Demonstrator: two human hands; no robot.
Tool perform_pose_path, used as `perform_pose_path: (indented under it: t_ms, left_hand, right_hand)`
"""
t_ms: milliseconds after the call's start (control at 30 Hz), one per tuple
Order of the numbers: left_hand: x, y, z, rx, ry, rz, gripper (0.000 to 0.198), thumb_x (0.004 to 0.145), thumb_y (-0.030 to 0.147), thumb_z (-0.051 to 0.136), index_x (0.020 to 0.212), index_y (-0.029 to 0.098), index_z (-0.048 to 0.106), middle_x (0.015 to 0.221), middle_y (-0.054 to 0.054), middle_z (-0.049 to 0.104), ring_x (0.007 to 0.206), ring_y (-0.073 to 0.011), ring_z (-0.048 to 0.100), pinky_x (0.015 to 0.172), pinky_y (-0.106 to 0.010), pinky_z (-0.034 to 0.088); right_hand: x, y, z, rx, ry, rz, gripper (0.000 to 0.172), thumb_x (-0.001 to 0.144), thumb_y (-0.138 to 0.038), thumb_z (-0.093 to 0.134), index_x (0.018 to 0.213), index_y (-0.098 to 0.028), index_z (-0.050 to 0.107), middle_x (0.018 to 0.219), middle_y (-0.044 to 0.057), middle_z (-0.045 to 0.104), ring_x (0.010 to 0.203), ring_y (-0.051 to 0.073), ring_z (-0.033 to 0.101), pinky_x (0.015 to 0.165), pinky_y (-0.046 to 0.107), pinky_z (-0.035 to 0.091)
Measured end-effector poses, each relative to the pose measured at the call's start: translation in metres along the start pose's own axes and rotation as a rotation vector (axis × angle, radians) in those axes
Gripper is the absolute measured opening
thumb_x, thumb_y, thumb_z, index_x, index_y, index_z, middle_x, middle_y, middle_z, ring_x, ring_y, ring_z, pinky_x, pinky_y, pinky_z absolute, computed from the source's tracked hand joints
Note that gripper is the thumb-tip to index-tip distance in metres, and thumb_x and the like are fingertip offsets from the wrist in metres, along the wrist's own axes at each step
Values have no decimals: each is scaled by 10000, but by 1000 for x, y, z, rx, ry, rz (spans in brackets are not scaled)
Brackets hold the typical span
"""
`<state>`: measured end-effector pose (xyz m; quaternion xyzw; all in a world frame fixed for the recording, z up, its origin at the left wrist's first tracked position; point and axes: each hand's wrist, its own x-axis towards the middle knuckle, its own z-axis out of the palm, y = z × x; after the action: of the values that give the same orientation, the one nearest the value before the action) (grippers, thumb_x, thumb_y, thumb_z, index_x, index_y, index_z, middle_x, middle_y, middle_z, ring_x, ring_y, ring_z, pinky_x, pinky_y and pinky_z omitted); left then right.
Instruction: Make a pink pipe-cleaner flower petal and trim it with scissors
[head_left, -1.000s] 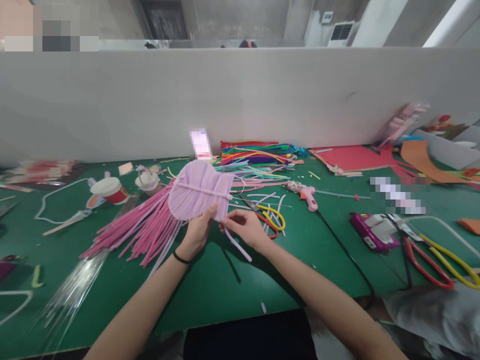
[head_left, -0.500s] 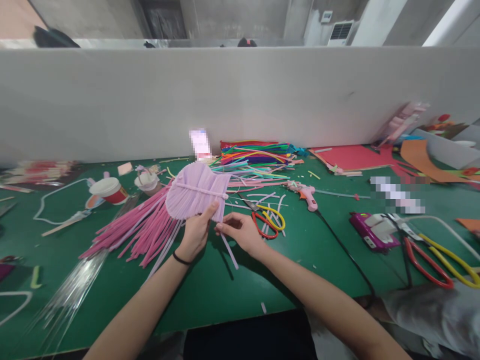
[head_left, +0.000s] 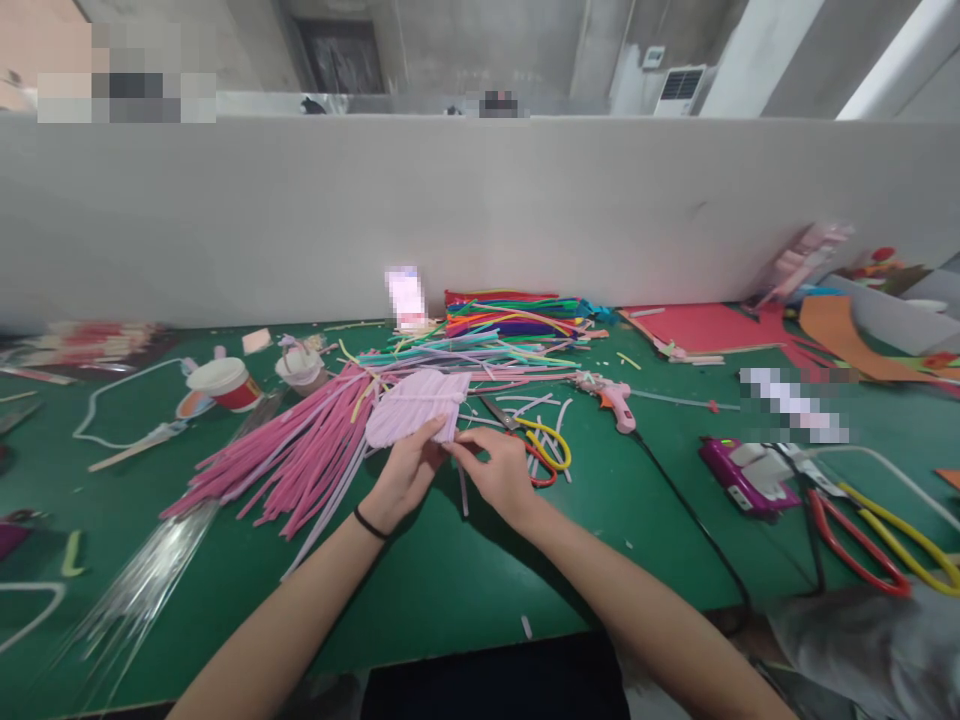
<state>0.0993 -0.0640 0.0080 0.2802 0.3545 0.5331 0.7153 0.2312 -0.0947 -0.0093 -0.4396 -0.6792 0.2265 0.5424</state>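
Observation:
A flat lilac piece made of pipe cleaners (head_left: pixel 411 408) lies tilted above the table, its rounded end to the left. My left hand (head_left: pixel 411 468) is closed on its lower right edge, thumb on top. At the same corner my right hand (head_left: pixel 496 472) pinches the edge with thumb and forefinger, where a loose lilac pipe cleaner (head_left: pixel 463 492) hangs down. The fingertips partly hide where that strand joins. Just beyond my right hand lie scissors with red and yellow handles (head_left: pixel 553 446), among cut lilac pieces.
Pink pipe cleaners (head_left: pixel 300 450) spread to the left, coloured ones (head_left: pixel 517 315) at the back. A pink glue gun (head_left: pixel 619 408) lies right, its black cord running forward. Beyond it are a purple power strip (head_left: pixel 739 478) and larger scissors (head_left: pixel 862 540). A paper cup (head_left: pixel 225 385) stands left.
The lilac piece has been lowered and tipped flatter, moving slightly right. My right fingers have closed in at its corner, and the loose strand now hangs more steeply.

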Motion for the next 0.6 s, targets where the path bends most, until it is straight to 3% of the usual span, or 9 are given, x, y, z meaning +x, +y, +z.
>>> perform_pose_path:
  t_ms: [167, 333, 600]
  left_hand:
    - [-1, 1, 0, -13, -4, 6, 152, 645, 181, 778, 755, 130, 686, 731, -3, 690, 651, -116, 618, 669, -246, 487]
    - [-2, 1, 1, -14, -9, -24, 148, 660, 176, 764, 783, 132, 695, 783, -24, 713, 668, -134, 636, 665, -259, 491]
    - [-5, -1, 5, -26, -6, -9, 127, 644, 150, 781, 733, 117, 696, 746, -19, 697, 686, -131, 623, 704, -265, 495]
  right_hand:
    - [4, 9, -9, -313, 98, -134, 204, 877, -398, 608, 885, -196, 637, 770, 30, 629, 698, 160, 586, 672, 267, 464]
    - [11, 10, -19, -455, 79, -390, 179, 906, -290, 581, 1056, -240, 664, 917, 70, 625, 885, 190, 576, 790, 310, 480]
    - [10, 7, -21, -561, 77, -532, 115, 888, -237, 606, 943, -253, 707, 876, 58, 613, 872, 188, 534, 812, 325, 466]
